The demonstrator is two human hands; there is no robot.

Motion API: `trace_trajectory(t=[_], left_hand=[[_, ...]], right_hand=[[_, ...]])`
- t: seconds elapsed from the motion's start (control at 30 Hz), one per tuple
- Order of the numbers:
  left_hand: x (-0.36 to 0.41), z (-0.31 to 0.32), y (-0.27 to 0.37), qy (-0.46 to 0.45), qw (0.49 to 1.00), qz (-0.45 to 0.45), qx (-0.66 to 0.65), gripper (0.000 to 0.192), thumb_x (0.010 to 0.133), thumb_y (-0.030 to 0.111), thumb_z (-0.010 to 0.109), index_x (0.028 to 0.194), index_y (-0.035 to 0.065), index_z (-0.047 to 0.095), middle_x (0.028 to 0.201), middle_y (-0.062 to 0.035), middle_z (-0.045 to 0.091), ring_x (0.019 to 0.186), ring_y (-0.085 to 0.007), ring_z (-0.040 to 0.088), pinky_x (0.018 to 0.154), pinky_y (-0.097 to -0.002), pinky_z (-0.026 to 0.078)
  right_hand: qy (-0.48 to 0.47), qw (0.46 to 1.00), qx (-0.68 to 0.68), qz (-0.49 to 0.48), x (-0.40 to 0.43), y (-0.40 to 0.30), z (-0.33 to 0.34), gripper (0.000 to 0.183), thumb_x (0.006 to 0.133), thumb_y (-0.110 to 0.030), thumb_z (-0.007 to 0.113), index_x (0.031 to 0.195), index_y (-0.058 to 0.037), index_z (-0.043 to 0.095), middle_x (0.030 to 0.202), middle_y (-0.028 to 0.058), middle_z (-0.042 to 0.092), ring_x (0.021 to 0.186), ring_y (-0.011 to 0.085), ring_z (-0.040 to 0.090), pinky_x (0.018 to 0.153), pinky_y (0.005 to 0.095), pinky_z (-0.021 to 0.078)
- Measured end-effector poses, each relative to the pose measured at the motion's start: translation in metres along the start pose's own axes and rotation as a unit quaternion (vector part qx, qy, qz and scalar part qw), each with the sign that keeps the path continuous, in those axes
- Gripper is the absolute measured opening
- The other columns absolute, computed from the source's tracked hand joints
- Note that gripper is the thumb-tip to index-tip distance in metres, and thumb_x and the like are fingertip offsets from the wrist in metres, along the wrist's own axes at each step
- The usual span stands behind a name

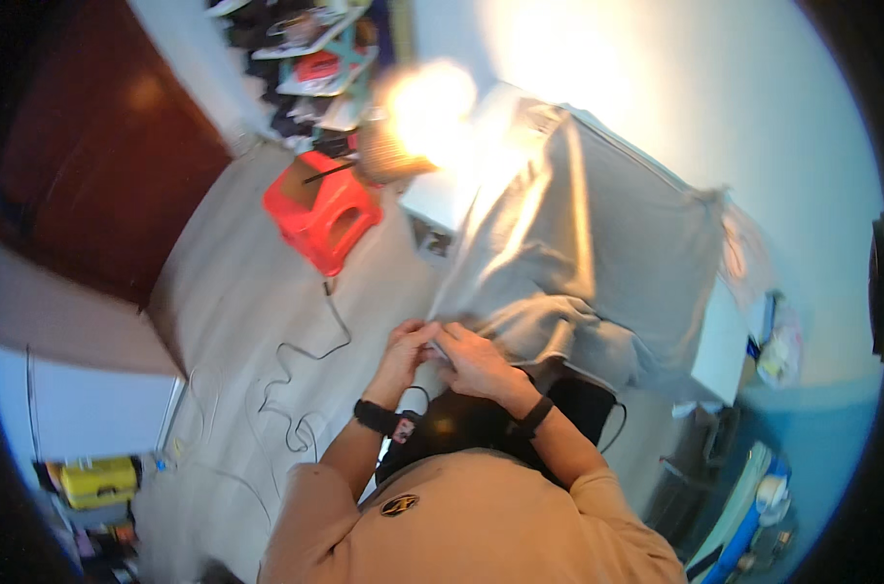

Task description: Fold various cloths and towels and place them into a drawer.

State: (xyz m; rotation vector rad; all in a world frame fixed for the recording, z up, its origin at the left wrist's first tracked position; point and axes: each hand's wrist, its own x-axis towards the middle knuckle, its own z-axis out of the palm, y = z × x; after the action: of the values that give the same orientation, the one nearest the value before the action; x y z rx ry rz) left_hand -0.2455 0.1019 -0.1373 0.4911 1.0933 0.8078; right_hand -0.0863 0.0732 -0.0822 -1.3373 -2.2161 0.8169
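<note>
A large grey cloth (624,219) is draped over a white table and hangs in folds toward my lap. Its near left edge runs up to my fingers. My left hand (405,354) pinches that edge between thumb and fingers. Close beside it, my right hand (478,361) grips the same edge, and the fingertips of both hands nearly meet. The exact bit of hem between them is partly hidden by my fingers. Both wrists wear black bands.
A red plastic stool (325,212) stands on the floor to the left, with a black cable (347,321) trailing near it. A bright lamp (431,109) glares beyond. Loaded shelves (318,66) rise at the back. A yellow case (99,482) lies at lower left.
</note>
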Motion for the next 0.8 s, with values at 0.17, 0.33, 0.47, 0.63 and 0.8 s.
trace_trajectory(t=[0.17, 0.33, 0.47, 0.63, 0.8], left_hand=[[0.010, -0.001, 0.001, -0.056, 0.998, 0.002, -0.004, 0.020, 0.081, 0.015, 0.061, 0.097, 0.0054, 0.055, 0.092, -0.0062, 0.062, 0.081, -0.0177, 0.061, 0.069, -0.0334, 0.052], [0.010, -0.007, 0.008, -0.042, 0.998, 0.010, -0.046, 0.018, 0.082, 0.012, 0.057, 0.098, 0.0053, 0.053, 0.096, -0.0074, 0.061, 0.086, -0.0205, 0.061, 0.071, -0.0357, 0.052], [0.011, -0.010, 0.020, -0.035, 0.998, -0.005, -0.047, 0.018, 0.083, 0.013, 0.055, 0.099, 0.0051, 0.052, 0.098, -0.0077, 0.061, 0.088, -0.0207, 0.061, 0.072, -0.0360, 0.051], [0.023, -0.010, 0.036, -0.056, 0.998, 0.019, -0.025, 0.025, 0.084, 0.014, 0.052, 0.106, 0.0020, 0.051, 0.107, -0.0116, 0.059, 0.098, -0.0249, 0.058, 0.084, -0.0406, 0.048], [0.031, -0.007, 0.046, -0.062, 0.997, -0.013, -0.041, 0.031, 0.085, 0.014, 0.051, 0.112, -0.0024, 0.051, 0.112, -0.0142, 0.058, 0.102, -0.0256, 0.057, 0.087, -0.0392, 0.047]], right_hand=[[0.023, 0.997, 0.067, 0.008, -0.053, 0.006, -0.037, 0.050, 0.071, -0.005, 0.063, 0.118, -0.0026, 0.048, 0.118, 0.0176, 0.049, 0.100, 0.0341, 0.054, 0.084, 0.0375, 0.0472], [0.266, 0.960, -0.077, 0.047, -0.177, 0.024, -0.072, 0.028, 0.072, 0.000, 0.060, 0.101, -0.0023, 0.058, 0.101, 0.0154, 0.059, 0.093, 0.0298, 0.058, 0.079, 0.0369, 0.0495], [0.490, 0.812, 0.066, 0.311, -0.280, 0.072, -0.058, 0.029, 0.075, 0.002, 0.055, 0.103, -0.0040, 0.057, 0.100, 0.0110, 0.059, 0.091, 0.0233, 0.059, 0.075, 0.0332, 0.0489], [0.591, 0.547, 0.370, 0.464, -0.332, 0.143, -0.016, 0.039, 0.075, -0.004, 0.058, 0.114, -0.0027, 0.049, 0.111, 0.0111, 0.054, 0.094, 0.0191, 0.056, 0.076, 0.0327, 0.0479], [0.565, 0.533, 0.490, 0.396, -0.314, 0.202, 0.001, 0.052, 0.074, -0.008, 0.057, 0.124, -0.0021, 0.042, 0.116, 0.0096, 0.050, 0.097, 0.0225, 0.052, 0.081, 0.0372, 0.0443]])
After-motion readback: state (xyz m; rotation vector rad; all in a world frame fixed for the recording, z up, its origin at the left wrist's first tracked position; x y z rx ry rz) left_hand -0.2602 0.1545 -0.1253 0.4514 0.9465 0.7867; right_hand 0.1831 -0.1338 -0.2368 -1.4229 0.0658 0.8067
